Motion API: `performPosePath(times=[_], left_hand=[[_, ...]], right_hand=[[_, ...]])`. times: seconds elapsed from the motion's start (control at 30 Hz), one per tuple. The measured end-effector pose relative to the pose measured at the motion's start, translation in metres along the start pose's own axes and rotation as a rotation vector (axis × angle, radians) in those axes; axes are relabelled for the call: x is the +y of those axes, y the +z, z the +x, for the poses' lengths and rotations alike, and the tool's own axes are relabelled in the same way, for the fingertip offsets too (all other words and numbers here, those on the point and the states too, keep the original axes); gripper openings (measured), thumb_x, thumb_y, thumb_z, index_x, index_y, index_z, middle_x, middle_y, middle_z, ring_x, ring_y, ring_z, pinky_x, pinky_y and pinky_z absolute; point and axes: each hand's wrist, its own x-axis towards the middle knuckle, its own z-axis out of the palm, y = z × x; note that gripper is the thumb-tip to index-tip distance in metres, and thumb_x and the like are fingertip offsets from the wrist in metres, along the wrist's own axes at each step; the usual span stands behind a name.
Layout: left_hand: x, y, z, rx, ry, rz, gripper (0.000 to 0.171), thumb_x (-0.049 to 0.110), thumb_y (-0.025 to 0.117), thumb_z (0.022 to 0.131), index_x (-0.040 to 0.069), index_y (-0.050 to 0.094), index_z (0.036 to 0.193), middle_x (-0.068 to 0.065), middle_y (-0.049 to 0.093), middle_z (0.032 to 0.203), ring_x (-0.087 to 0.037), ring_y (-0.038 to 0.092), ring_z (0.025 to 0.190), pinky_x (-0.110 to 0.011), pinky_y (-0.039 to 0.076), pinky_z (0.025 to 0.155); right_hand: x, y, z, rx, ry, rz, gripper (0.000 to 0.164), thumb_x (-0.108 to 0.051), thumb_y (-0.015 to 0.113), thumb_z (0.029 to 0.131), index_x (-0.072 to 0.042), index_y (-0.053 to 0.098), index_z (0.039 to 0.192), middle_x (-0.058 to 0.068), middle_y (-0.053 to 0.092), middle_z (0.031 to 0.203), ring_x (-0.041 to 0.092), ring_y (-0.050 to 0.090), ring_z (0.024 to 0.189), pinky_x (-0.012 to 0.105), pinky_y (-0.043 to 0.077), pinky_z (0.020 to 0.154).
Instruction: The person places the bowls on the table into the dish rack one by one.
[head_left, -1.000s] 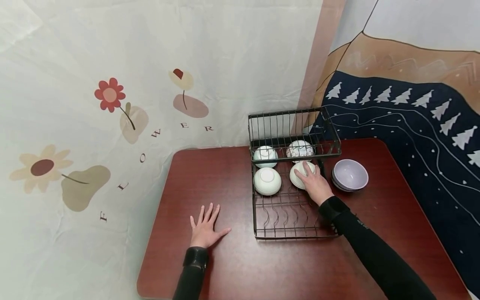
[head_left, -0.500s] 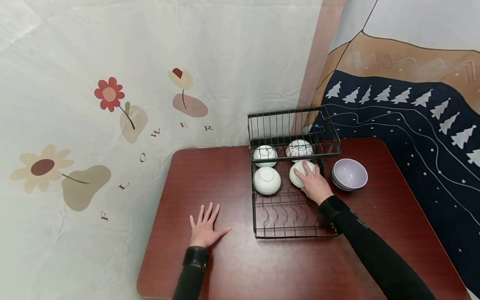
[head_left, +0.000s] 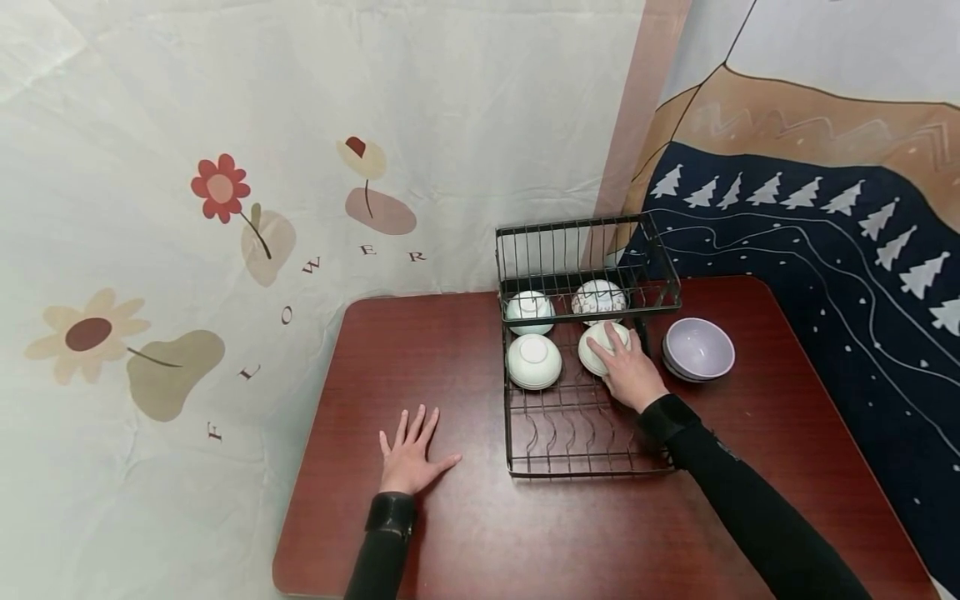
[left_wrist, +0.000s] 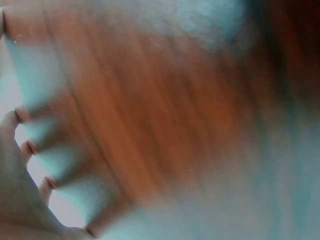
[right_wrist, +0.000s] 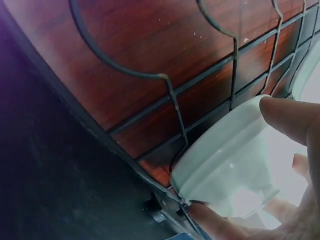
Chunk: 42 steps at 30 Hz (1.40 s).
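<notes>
Filling the back of my head view, a pale backdrop [head_left: 465,108] printed with flowers meets a tree-patterned navy hanging [head_left: 787,275] on the right. Below them I have the reddish-brown table [head_left: 600,533], and on it a black wire rack [head_left: 592,475] with a raised basket at the back. My left hand [head_left: 408,458] lies on the table left of the rack, fingers spread wide. My right hand [head_left: 630,371] holds an upturned white bowl [right_wrist: 235,160], thumb and fingers around it; the wrist view shows its rim against the rack wires. A lilac bowl [head_left: 701,348] sits mouth up on the table, just right of the rack. A cream bowl [head_left: 534,367] stands inverted left of the held one; behind, past the basket wires, are a pale bowl [head_left: 531,308] and a patterned bowl [head_left: 598,298].
</notes>
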Motion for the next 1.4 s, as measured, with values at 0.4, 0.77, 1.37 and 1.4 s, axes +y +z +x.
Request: performPosePath(times=[0.4, 0.77, 1.37, 1.4], left_hand=[[0.002, -0.003, 0.001, 0.003, 0.012, -0.022, 0.101, 0.07, 0.075, 0.09, 0.024, 0.039, 0.173, -0.012, 0.032, 0.183, -0.045, 0.019, 0.172, -0.087, 0.005, 0.128], [-0.004, 0.003, 0.001, 0.008, 0.023, -0.046, 0.104, 0.075, 0.072, 0.089, 0.026, 0.038, 0.174, -0.011, 0.031, 0.184, -0.044, 0.016, 0.173, -0.088, 0.002, 0.128], [-0.006, 0.006, -0.002, 0.069, 0.06, -0.038, 0.104, 0.085, 0.063, 0.09, 0.027, 0.039, 0.173, -0.014, 0.036, 0.181, -0.047, 0.022, 0.17, -0.091, 0.006, 0.125], [-0.005, 0.005, -0.002, 0.06, 0.053, -0.04, 0.104, 0.083, 0.065, 0.089, 0.027, 0.039, 0.173, -0.014, 0.036, 0.181, -0.046, 0.022, 0.17, -0.09, 0.005, 0.126]], right_hand=[[0.01, -0.033, -0.025, 0.007, 0.079, 0.184, 0.073, -0.024, 0.075, 0.105, -0.01, 0.044, 0.169, 0.025, 0.034, 0.177, 0.054, 0.039, 0.159, 0.064, 0.034, 0.132], [0.038, -0.042, -0.083, 0.116, 0.274, 0.26, 0.075, -0.027, 0.075, 0.105, -0.009, 0.042, 0.169, 0.031, 0.04, 0.169, 0.056, 0.039, 0.153, 0.075, 0.031, 0.124], [0.07, -0.021, -0.121, 0.053, 0.515, 0.348, 0.068, -0.036, 0.056, 0.116, -0.004, 0.034, 0.172, 0.037, 0.032, 0.171, 0.064, 0.031, 0.155, 0.082, 0.031, 0.12], [0.07, -0.02, -0.122, 0.046, 0.522, 0.352, 0.068, -0.037, 0.055, 0.116, -0.004, 0.033, 0.172, 0.037, 0.032, 0.171, 0.064, 0.031, 0.155, 0.082, 0.032, 0.119]])
